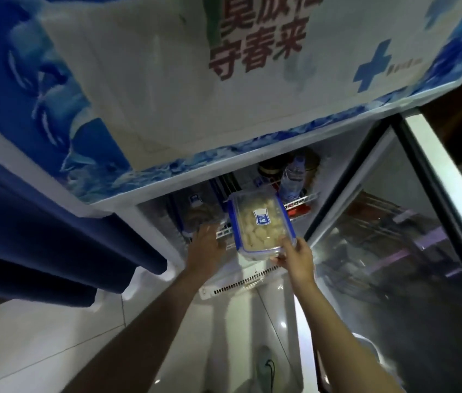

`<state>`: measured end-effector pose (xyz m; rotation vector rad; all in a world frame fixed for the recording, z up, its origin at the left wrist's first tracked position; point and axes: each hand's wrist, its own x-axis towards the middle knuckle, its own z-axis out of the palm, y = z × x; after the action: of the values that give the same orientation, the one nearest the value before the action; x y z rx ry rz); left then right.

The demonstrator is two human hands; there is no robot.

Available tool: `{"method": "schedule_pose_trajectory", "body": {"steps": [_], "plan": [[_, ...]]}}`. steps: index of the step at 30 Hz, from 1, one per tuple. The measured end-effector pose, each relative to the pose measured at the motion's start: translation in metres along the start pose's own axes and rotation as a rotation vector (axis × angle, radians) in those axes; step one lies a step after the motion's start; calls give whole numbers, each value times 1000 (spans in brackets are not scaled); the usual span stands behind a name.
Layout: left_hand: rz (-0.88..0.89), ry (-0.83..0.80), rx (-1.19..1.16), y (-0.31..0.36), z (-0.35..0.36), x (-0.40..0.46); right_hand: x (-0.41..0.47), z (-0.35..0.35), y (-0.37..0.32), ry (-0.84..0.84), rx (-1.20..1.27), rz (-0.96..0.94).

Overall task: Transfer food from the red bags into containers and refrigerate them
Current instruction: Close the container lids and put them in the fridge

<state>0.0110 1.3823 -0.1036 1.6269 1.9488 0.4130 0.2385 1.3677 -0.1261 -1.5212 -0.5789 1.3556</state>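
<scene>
Pale floor tiles (39,336) run up to a display fridge (167,95) wrapped in blue ice graphics, with a dark blue curtain (53,236) hanging at its left. Next along, the left hand (205,245) reaches onto the wire shelf (225,232), fingers spread and flat against a second container (195,205) there, probably nudging it aside to make room; how firmly it presses I cannot tell. Beside it, the right hand (295,255) pinches the near edge of the blue-rimmed container (261,222) of pale food, held level at the shelf mouth, ready to slide in. Behind stand a water bottle (292,177) and dim jars I cannot identify. Rightmost, the open glass door (394,251) shows only murky reflections.
</scene>
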Motion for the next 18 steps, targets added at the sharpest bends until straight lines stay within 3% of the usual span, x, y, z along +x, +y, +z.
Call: {"method": "schedule_pose_trajectory", "body": {"steps": [2, 7, 18], "plan": [[3, -58, 157, 5, -2, 17, 25, 2, -3, -12, -14, 18], [-11, -232, 265, -5, 2, 33, 73, 8, -9, -96, -55, 51], [30, -207, 326, -17, 7, 31, 154, 61, -25, -213, -75, 134]]}}
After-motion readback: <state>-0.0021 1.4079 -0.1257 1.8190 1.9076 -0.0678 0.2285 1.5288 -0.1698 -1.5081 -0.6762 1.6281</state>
